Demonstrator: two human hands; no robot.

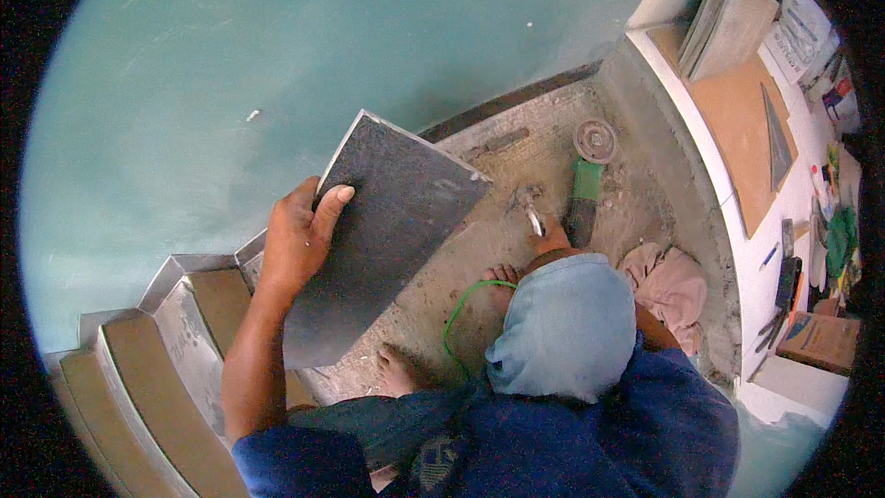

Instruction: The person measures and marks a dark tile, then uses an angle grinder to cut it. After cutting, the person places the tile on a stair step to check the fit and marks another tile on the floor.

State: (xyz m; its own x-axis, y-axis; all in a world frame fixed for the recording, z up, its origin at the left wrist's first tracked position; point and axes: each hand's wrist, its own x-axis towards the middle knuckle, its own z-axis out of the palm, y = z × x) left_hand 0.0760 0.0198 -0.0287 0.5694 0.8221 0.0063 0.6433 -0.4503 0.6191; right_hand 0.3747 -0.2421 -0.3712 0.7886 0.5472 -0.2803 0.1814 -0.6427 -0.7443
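Note:
My left hand point(300, 229) grips the left edge of a dark grey tile point(396, 194), thumb on its face and fingers behind. The tile is tilted, its pale far edge close to the wall, its lower end near the stairs. Beyond my raised knee, my right hand point(551, 237) is closed around the handle of what looks like a hammer point(532, 207), its head low over the floor; the knee partly hides that hand and forearm. Just right of it lies a green angle grinder point(586, 183) with a round disc point(595, 141).
Brown-treaded stairs point(152, 378) descend at the left beside the green wall point(230, 65). A green cord point(449, 323) curves by my feet, and a pinkish cloth point(668, 290) lies right of my knee. The white ledge point(705, 148) at right carries boards, a triangular piece point(777, 143), tools and a box point(819, 341).

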